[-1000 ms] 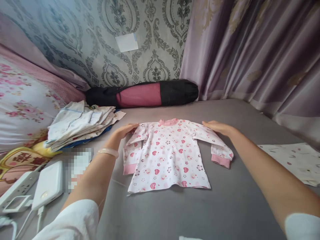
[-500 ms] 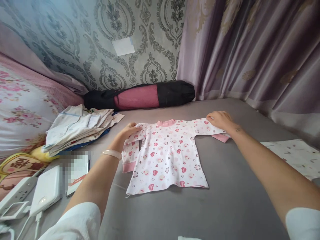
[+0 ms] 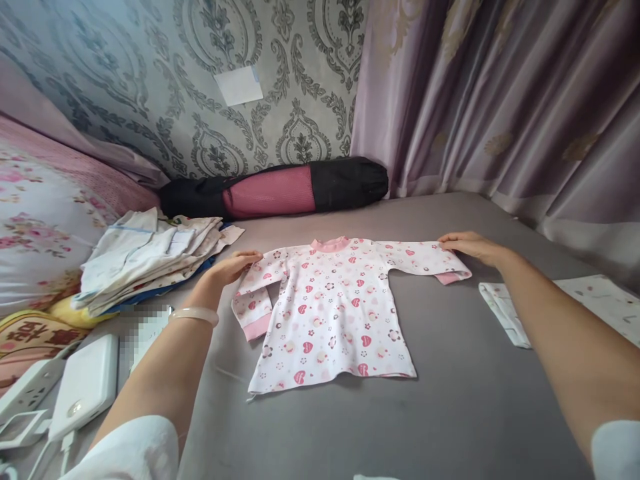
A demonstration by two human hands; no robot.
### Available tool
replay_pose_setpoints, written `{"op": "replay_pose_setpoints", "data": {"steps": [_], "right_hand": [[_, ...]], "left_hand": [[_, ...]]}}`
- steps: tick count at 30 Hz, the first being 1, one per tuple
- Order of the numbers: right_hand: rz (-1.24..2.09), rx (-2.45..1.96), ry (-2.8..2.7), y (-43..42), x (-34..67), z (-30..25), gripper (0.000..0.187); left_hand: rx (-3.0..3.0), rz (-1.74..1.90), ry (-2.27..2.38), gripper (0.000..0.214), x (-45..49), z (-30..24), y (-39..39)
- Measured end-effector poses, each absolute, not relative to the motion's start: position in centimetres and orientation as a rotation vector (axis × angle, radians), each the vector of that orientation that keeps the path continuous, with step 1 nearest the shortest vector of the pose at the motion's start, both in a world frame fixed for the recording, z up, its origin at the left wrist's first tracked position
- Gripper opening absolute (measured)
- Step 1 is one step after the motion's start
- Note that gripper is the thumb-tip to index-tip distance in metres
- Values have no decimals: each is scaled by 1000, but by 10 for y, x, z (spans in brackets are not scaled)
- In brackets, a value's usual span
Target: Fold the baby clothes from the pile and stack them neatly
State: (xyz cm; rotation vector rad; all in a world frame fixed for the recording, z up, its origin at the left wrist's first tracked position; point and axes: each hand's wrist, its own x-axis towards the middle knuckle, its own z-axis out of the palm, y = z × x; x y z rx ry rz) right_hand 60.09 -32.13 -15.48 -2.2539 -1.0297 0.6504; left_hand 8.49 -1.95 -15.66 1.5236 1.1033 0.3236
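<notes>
A small long-sleeved shirt point(image 3: 333, 313), white with pink hearts and flowers, lies spread on the grey bed sheet. Its collar and cuffs are pink, and the collar points away from me. My left hand point(image 3: 234, 265) pinches the top edge of the left sleeve, whose lower part bends down toward me. At the other side, my right hand point(image 3: 467, 245) has its fingers closed on the upper edge of the right sleeve, which reaches outward with its cuff folded under. A bracelet circles my left wrist.
Folded clothes point(image 3: 155, 257) are stacked at the left beside a floral pillow point(image 3: 45, 227). Nearer are a white power bank point(image 3: 85, 380) and a power strip point(image 3: 30, 383). A black and pink rolled bag point(image 3: 273, 190) lies along the wall. Another white patterned cloth point(image 3: 590, 293) is at the right.
My hands have moved apart, the left one leftward and the right one rightward. Both sleeves now reach farther out from the shirt's body.
</notes>
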Motion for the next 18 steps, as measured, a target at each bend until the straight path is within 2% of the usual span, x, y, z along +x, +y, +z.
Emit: {"op": "replay_pose_setpoints", "data": {"steps": [1, 3, 8, 10, 14, 18], "right_hand": [[693, -2246, -1000, -321, 601, -151, 27], [527, -2357, -1055, -317, 599, -142, 29], [-447, -2672, -1546, -304, 568, -130, 26], [-587, -2680, -1590, -295, 540, -132, 28], [-317, -2503, -1699, -264, 467, -144, 35], [100, -2325, -1813, -235, 401, -168, 48]], "left_hand": [[1526, 354, 1103, 38, 85, -156, -20], [1601, 397, 1115, 41, 88, -154, -19], [2274, 340, 1250, 25, 103, -149, -16], [2558, 265, 1368, 26, 110, -149, -21], [2846, 47, 1515, 31, 122, -148, -38], [2731, -98, 1636, 27, 123, -143, -46]]}}
